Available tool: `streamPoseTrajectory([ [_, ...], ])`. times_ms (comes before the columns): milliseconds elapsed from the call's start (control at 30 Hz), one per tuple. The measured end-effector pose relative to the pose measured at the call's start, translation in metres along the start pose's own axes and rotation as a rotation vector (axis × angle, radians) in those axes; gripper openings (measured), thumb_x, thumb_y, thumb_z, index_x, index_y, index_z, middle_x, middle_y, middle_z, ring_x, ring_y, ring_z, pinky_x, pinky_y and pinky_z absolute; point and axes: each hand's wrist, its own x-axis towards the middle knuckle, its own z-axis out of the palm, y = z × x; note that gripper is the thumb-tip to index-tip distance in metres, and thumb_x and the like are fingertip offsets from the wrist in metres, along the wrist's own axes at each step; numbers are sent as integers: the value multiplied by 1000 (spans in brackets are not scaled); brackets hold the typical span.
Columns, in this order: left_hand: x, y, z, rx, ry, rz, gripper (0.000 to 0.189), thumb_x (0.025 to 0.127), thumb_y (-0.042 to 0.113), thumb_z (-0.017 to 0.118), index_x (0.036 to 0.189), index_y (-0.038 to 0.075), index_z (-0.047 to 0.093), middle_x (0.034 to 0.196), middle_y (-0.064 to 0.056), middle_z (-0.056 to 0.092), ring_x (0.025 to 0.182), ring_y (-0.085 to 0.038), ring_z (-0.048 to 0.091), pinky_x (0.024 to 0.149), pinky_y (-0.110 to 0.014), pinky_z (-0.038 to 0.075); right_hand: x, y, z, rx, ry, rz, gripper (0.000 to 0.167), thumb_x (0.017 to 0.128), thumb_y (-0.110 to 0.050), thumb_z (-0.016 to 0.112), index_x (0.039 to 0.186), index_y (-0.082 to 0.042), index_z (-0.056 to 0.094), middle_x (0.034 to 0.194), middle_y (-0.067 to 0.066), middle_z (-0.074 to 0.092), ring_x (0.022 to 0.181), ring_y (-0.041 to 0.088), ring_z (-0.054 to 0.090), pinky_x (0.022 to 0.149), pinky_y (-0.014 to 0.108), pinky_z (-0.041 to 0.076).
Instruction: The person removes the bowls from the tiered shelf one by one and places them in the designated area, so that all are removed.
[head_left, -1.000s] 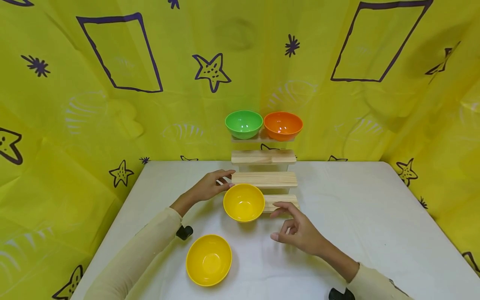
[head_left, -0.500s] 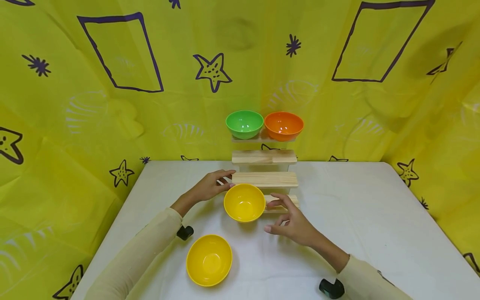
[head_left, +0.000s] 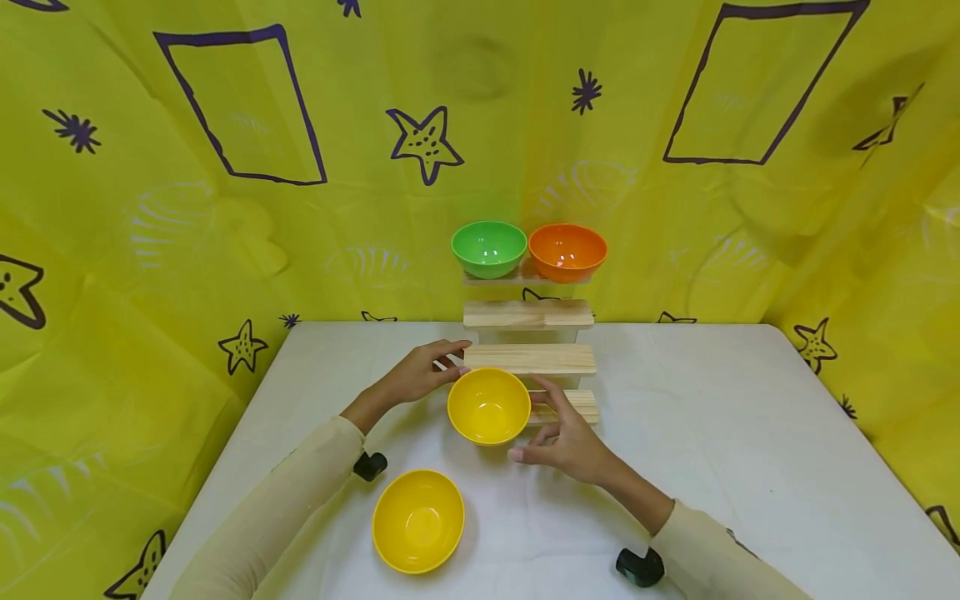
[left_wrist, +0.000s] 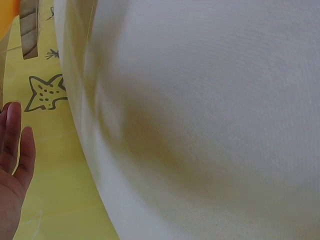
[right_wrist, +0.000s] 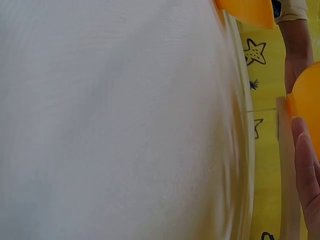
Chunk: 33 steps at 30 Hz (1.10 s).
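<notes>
In the head view, a yellow bowl (head_left: 489, 408) sits on the left part of the lowest step of a wooden stepped stand (head_left: 529, 359). My left hand (head_left: 420, 372) is at the stand's left side, its index fingertip at the end of a step and its thumb by the bowl's rim. On the bowl's right, my right hand (head_left: 573, 442) has its fingers extended beside the rim, thumb apart below. The right wrist view shows those fingers (right_wrist: 306, 167) against or very near the bowl; firm contact cannot be told. Nearer the front, a second yellow bowl (head_left: 418, 522) rests on the table.
On the stand's top step are a green bowl (head_left: 489, 249) and an orange bowl (head_left: 567, 252), side by side. A white-covered table (head_left: 712, 433) carries the stand near its back edge. Yellow patterned cloth (head_left: 360, 208) hangs behind and at both sides.
My right hand has moved left and slightly forward, up to the right side of the bowl on the stand. The left hand and all the bowls have stayed put.
</notes>
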Motion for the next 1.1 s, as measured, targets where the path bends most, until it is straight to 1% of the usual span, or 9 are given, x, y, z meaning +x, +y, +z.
streamPoseTrajectory([
  [200,-1,1,-1,2,-1,-2,52,101,23,63,148,6,49,126,-16,62,109,-29,67,95,-39,56,7,-1,6,2,9,12,111,79,-29,88,160,-22,13,151,26,36,83,22,71,71,30,60],
  [300,-2,2,-2,10,-4,-12,52,101,24,62,149,7,49,127,-16,61,110,-29,67,95,-39,56,11,-1,10,6,13,7,112,78,-31,88,160,-22,12,152,23,36,86,22,70,78,30,60],
  [367,-2,2,-2,12,-6,-23,52,101,25,62,149,8,49,127,-15,61,110,-28,67,95,-38,57,13,-1,13,15,13,6,113,78,-29,89,160,-22,11,155,19,33,91,25,68,81,31,60],
  [433,-2,3,-2,12,-8,-32,52,102,25,62,149,9,48,128,-15,61,111,-28,66,94,-38,57,15,-1,15,13,25,17,115,78,-26,89,160,-22,9,159,14,30,103,27,64,86,31,59],
  [567,-1,2,-1,10,-11,-32,53,101,26,62,150,9,48,128,-15,61,111,-28,66,94,-38,57,18,0,17,18,56,41,116,78,-22,89,161,-22,7,163,10,25,126,31,52,97,33,55],
  [633,-1,2,-1,11,-10,-29,53,101,26,62,149,9,48,128,-15,61,110,-28,67,94,-38,57,19,0,17,25,63,47,116,78,-23,89,161,-21,8,164,10,24,132,32,49,101,37,53],
  [767,-1,2,0,12,-8,-29,52,101,26,62,149,9,49,127,-15,61,110,-28,67,94,-38,57,20,0,19,45,57,41,117,76,-24,90,160,-20,9,162,10,26,136,33,46,109,47,47],
  [867,-1,2,0,13,-7,-28,52,101,26,62,149,9,49,127,-14,61,110,-28,67,94,-38,57,22,0,20,48,61,37,119,74,-27,92,160,-20,10,160,10,30,136,32,46,114,50,41],
  [1100,0,1,1,10,-9,-33,52,101,27,62,149,11,49,128,-14,61,110,-28,67,94,-38,57,24,3,25,67,77,16,117,72,-28,93,159,-21,15,155,9,35,132,30,48,114,51,40],
])
